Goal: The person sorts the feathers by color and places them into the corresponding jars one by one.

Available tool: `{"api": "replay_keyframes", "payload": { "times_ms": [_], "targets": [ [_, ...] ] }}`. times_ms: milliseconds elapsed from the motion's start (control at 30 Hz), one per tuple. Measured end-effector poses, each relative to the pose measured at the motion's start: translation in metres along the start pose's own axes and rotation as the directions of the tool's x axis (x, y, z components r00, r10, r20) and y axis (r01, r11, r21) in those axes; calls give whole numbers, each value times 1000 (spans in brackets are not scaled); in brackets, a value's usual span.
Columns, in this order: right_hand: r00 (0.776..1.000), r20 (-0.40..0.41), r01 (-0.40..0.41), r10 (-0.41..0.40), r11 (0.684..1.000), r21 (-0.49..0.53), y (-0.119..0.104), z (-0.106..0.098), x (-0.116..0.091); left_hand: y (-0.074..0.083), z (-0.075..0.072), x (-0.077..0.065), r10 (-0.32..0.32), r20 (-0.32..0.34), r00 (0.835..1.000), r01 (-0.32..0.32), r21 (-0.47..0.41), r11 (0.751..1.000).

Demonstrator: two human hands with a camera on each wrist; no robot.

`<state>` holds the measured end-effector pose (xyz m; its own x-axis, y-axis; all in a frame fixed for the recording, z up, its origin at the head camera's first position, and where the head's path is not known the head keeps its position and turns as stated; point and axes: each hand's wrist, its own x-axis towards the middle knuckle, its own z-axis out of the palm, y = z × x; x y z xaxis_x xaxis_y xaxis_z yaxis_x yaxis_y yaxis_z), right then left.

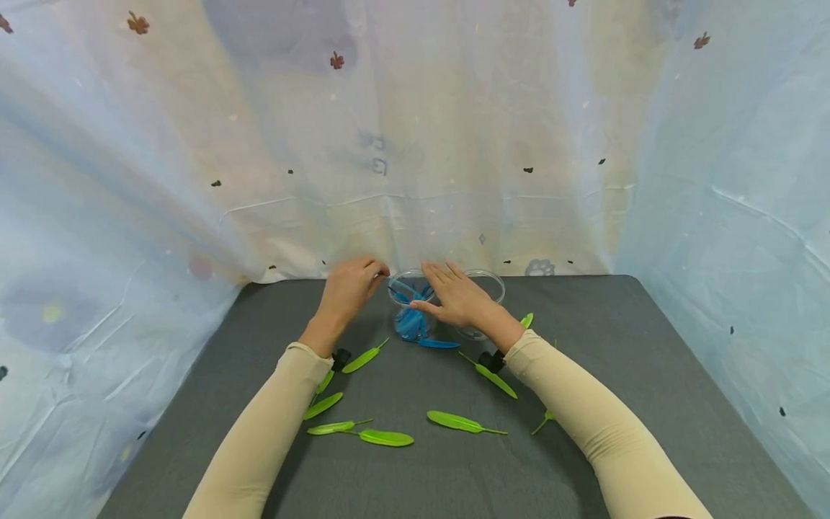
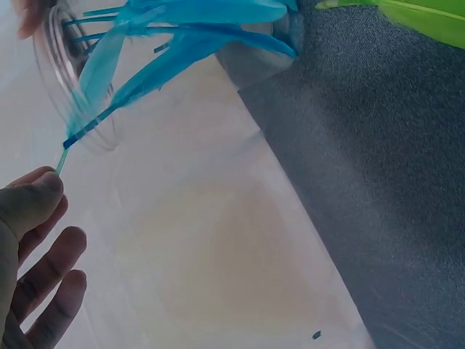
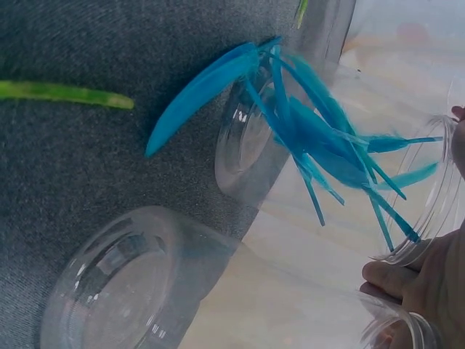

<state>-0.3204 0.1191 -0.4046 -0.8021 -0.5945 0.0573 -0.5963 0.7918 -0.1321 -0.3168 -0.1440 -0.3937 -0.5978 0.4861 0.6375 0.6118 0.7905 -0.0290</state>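
Note:
A clear plastic jar [image 1: 394,301] holds several blue feathers [image 3: 320,138]. At the left of its rim, my left hand [image 1: 353,282] pinches the thin quill of a pale blue feather [image 2: 100,65] between thumb and forefinger; its vane overlaps the jar mouth in the left wrist view. My right hand [image 1: 459,297] lies over the right side of the rim with fingers extended, thumb close against the jar. A second clear jar [image 3: 149,291] stands just right of the first, partly hidden behind the right hand. One blue feather [image 1: 439,344] lies in front of the jars.
Several green feathers [image 1: 385,437] are scattered over the dark grey table [image 1: 415,483], some near the left forearm and others by the right. A green feather [image 1: 454,421] lies front centre. Behind the table hangs a pale patterned curtain [image 1: 441,144].

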Motion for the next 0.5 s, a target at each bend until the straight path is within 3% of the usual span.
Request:
{"api": "replay_keyframes", "payload": {
  "times_ms": [233, 367, 500],
  "targets": [
    [1000, -12, 4, -4, 1000, 12, 0, -1, -1, 8, 3, 6, 5, 13, 1000, -5, 29, 1000],
    [1000, -10, 1, -1, 1000, 14, 1, 0, -1, 8, 3, 8, -33, 35, 999, 33, 7, 999],
    [1000, -10, 4, -4, 1000, 8, 1, 1, -1, 6, -1, 8, -67, 4, 998, 67, -13, 998]
  ]
}}
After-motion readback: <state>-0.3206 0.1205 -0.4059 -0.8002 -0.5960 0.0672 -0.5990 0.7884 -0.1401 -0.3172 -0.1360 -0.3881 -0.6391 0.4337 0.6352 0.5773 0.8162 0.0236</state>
